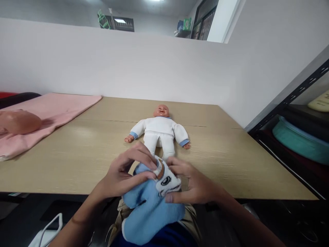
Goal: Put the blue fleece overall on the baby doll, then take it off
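A light blue plush cloth piece (pixel 151 212) with a white patch bearing a stitched eye and mouth hangs over my lap, in front of the table edge. It looks like a small doll garment, though folds hide its full shape. My left hand (pixel 131 171) pinches its upper edge near the brown trim. On the other side, my right hand (pixel 191 181) grips the white face patch between thumb and fingers. Beyond my hands a baby doll (pixel 159 128) lies face up in a white outfit with blue cuffs, arms spread; its lower legs are partly hidden.
The wooden table (pixel 97 151) reaches back to a white wall. On the left, another bare doll part (pixel 20 121) lies on a pink towel (pixel 69 103). A black rack (pixel 285 99) at the right holds a teal basin (pixel 300 140) and a pale bottle (pixel 320 102).
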`<state>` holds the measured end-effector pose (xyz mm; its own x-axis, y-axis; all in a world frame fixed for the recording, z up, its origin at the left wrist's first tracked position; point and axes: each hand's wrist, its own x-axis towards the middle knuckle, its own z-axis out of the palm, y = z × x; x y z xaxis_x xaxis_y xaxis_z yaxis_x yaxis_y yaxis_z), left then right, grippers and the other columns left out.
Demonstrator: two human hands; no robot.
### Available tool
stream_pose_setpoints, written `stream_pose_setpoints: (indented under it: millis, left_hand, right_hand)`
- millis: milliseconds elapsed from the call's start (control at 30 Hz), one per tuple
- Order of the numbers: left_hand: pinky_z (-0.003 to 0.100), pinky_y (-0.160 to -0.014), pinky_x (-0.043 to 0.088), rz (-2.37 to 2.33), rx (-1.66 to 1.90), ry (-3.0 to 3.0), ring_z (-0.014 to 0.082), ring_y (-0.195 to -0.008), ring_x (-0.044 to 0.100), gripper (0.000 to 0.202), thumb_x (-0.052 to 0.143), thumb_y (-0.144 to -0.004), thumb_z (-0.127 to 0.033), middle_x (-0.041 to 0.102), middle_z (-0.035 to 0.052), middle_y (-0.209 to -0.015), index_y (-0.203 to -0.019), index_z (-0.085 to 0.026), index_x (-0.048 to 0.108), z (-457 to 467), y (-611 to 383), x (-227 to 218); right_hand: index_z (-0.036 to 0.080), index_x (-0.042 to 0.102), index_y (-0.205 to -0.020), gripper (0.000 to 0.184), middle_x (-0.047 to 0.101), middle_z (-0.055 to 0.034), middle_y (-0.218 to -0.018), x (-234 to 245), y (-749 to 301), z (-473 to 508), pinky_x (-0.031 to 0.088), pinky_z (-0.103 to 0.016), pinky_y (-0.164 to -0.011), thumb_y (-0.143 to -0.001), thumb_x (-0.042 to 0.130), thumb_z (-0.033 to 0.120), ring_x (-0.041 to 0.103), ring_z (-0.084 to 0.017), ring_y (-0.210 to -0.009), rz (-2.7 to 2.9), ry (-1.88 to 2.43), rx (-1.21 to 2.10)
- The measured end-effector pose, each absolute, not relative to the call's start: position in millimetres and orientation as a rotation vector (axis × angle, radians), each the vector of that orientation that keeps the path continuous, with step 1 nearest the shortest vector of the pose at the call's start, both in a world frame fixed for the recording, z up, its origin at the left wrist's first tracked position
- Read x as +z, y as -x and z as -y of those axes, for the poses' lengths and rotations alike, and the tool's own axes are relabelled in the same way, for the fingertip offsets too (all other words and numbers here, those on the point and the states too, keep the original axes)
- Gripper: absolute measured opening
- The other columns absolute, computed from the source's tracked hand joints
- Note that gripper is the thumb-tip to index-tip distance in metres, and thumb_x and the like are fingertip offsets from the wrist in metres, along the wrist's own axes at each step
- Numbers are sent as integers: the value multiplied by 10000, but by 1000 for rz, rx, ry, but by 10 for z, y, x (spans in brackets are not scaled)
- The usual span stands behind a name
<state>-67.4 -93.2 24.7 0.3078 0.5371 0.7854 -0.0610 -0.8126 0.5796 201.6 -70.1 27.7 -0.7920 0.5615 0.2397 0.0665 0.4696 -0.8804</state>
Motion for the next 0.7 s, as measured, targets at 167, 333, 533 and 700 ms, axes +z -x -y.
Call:
stream_pose_setpoints:
  millis: [167, 333, 533, 700]
  left_hand:
    - [386, -1127, 474, -687, 1448, -2076, 253, -1282, 573, 394, 797, -1024, -249, 649, 93, -1313, -1398, -272, 674, 805, 835, 245]
    - [456, -1216, 446, -534, 994, -1965, 325, -1435, 531, 684, 838, -990, -505, 583, 120, -1499, -1576, -299, 552, 553, 829, 356]
    - [337, -959, 526, -593, 816, -2072, 224, -1043, 596, 354, 900, -930, -448, 625, 34, -1094, -1106, -218, 696, 392, 774, 551]
    - [289, -943, 518, -579, 817, -2146, 193, -1024, 622, 233, 764, -1049, -345, 676, 12, -1130, -1223, -206, 698, 445, 722, 663]
  right_hand:
    - [239, 579, -924, 324, 603, 8, -990, 485, -2033, 659, 503, -293, -805, -957, 876, 365, 583, -161, -879, 2045, 465, 1251]
    - [256, 551, -953, 334, 568, 51, -852, 780, -1939, 623, 424, -285, -714, -975, 850, 403, 514, -147, -762, 2136, 660, 1046]
    - [248, 577, -923, 407, 576, 67, -785, 924, -1945, 472, 397, -269, -661, -889, 933, 442, 503, -135, -714, 2237, 672, 1047]
    - [243, 681, -1149, 492, 697, 19, -984, 898, -2043, 401, 472, -271, -733, -852, 958, 522, 619, -181, -859, 2368, 772, 1129]
